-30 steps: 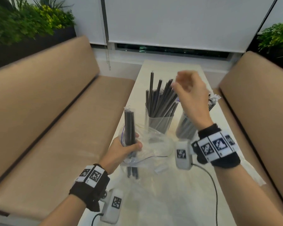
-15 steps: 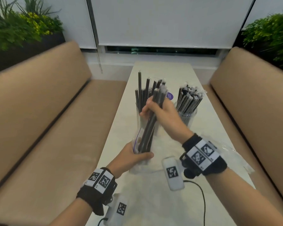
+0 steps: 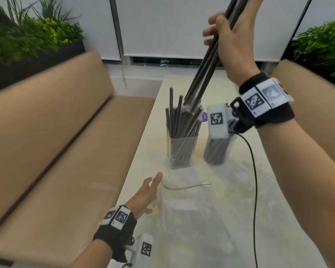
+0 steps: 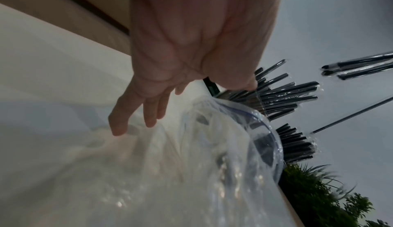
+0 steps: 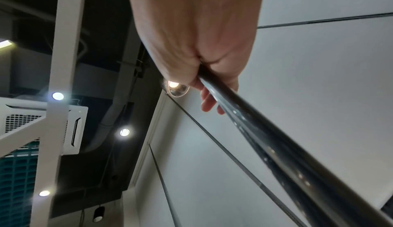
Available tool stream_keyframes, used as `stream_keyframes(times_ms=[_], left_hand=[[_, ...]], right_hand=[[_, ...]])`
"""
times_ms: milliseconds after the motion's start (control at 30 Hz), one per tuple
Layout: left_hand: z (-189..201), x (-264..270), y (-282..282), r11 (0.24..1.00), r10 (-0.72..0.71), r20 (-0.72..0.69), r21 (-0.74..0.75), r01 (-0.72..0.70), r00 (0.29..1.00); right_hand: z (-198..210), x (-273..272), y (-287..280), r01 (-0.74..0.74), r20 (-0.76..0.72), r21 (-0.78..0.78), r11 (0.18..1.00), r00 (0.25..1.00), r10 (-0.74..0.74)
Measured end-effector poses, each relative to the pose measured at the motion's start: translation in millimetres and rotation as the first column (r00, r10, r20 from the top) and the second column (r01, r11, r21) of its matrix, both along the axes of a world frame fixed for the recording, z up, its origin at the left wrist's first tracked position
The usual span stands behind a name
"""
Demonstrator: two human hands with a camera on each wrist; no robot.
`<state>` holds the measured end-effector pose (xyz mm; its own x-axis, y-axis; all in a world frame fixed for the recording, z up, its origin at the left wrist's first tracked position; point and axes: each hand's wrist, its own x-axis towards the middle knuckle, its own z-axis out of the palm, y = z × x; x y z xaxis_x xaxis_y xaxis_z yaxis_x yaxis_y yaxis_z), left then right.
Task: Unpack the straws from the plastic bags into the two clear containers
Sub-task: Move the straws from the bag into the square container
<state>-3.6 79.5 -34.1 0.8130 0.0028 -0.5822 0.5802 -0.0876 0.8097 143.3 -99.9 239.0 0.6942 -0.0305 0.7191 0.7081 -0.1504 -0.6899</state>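
My right hand is raised high and grips a bundle of black straws, whose lower ends hang just above the left clear container. That container is full of upright black straws. A second clear container with straws stands to its right, partly hidden by my wrist camera. My left hand is low at the table's left edge, fingers spread and relaxed, holding nothing. The empty clear plastic bag lies on the table beside it. The right wrist view shows the gripped straws running past my fingers.
The long pale table runs between two tan benches. More clear plastic covers the near table. A black cable trails from my right wrist. Planters stand behind the benches.
My right hand has pulled the straw bundle up out of the bag and lifted it high over the left container. My left hand let go of the bag, which dropped to the table.
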Motion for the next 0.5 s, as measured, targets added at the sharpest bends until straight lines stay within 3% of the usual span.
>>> stream_keyframes(times_ms=[167,400,500], left_hand=[[-9.8,-20.7,32.5,0.99,0.129,0.061,0.051,-0.132,0.99],[-39.6,-74.3,102.2,0.913,0.401,0.057,0.051,-0.404,0.914],[-62.7,-97.5,133.3,0.839,0.536,0.036,0.086,-0.537,0.844]], right_hand=[[-3.8,25.1,14.2,0.094,0.1,0.046,0.994,0.99,-0.098],[-89.6,22.6,38.9,0.118,0.162,-0.037,0.992,0.981,-0.11],[-115.0,18.6,50.6,0.132,0.153,-0.047,0.99,0.981,-0.123]])
